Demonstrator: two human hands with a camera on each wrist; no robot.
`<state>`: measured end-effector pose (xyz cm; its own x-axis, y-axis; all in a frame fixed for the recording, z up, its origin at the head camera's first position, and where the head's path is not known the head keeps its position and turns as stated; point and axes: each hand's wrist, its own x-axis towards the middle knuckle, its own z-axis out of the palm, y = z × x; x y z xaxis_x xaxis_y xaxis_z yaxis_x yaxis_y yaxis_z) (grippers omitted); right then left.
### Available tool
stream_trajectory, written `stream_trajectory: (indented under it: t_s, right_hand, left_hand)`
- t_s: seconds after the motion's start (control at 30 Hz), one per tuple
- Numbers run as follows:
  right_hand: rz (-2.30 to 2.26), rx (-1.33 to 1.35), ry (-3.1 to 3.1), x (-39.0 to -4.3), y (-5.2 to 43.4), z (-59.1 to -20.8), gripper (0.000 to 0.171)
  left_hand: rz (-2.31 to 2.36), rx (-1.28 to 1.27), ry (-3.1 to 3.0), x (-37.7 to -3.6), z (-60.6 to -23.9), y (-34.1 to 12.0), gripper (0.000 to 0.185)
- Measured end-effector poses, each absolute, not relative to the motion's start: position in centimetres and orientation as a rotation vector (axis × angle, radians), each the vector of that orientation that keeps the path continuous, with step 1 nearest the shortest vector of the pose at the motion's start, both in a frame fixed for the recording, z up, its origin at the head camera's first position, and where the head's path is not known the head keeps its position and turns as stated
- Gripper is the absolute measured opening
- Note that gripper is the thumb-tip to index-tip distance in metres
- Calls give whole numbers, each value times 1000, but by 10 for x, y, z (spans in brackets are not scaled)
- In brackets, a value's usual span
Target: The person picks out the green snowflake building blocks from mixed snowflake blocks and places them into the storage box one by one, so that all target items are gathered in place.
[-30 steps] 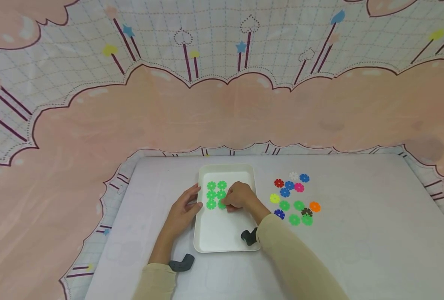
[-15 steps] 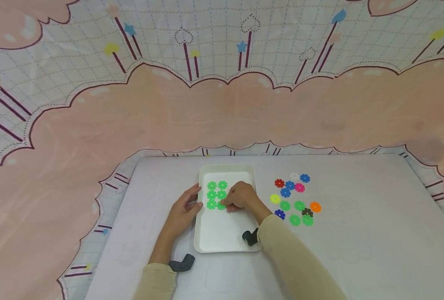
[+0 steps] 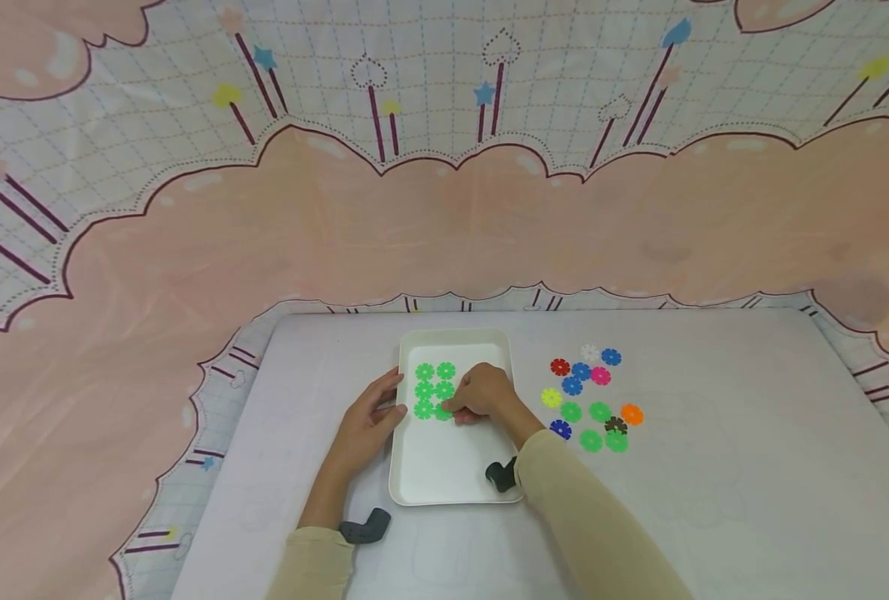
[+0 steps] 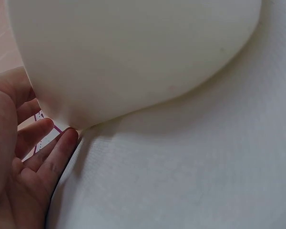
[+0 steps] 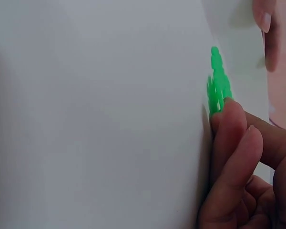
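Head view, right hand (image 3: 483, 392) with fingers pinching the lower-right green disc (image 3: 442, 412) of six inside the white tray (image 3: 444, 467), left hand (image 3: 369, 427) with relaxed fingers touching its left side, cloth (image 3: 489, 225) behind printed with stars (image 3: 485, 93).

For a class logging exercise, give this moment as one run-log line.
left hand: touches tray; right hand: pinches green piece; tray: green pieces in two columns; table: mixed-colour pieces
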<state>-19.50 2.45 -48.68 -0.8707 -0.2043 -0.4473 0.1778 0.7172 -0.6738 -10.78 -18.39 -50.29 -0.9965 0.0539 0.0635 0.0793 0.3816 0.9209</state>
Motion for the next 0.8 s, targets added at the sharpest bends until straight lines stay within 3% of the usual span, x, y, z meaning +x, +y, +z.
stream_trajectory:
  t_s: [0.8]
  right_hand:
    - [-1064,-10,2370,-193,28,-483,25]
  left_hand:
    - [-1731,-112,-2595,-106,-503,-183,53]
